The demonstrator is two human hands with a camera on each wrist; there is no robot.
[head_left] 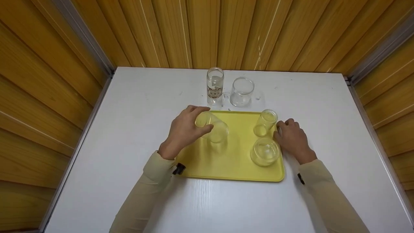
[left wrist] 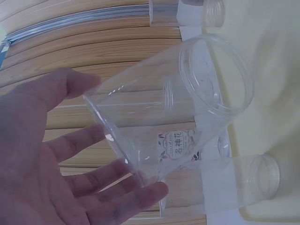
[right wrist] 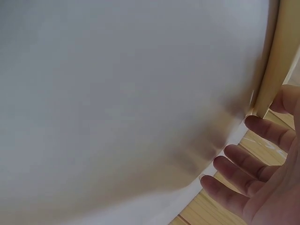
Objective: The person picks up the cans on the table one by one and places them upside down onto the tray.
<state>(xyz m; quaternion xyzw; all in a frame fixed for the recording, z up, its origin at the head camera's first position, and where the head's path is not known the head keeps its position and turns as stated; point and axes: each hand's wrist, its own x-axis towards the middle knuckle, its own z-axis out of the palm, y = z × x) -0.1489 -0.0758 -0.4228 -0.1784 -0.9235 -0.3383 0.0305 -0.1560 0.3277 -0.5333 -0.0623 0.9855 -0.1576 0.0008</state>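
A clear jar (left wrist: 154, 98) is tilted over the yellow tray (head_left: 233, 168), its open mouth slanting down. My left hand (head_left: 186, 129) grips it between thumb and fingers at the base end. In the left wrist view, another clear container (left wrist: 234, 185) stands close beside it. At the tray's right edge, my right hand (head_left: 294, 137) holds the rim, thumb on the tray side and fingers outside. Just left of that hand, a narrow clear glass (head_left: 266, 121) and a short round clear jar (head_left: 265, 153) stand on the tray.
Behind the tray, on the white table (head_left: 139, 97), stand a tall labelled glass bottle (head_left: 215, 87) and a clear glass mug (head_left: 242, 92). Wood-patterned walls (head_left: 200, 32) close in the back and both sides.
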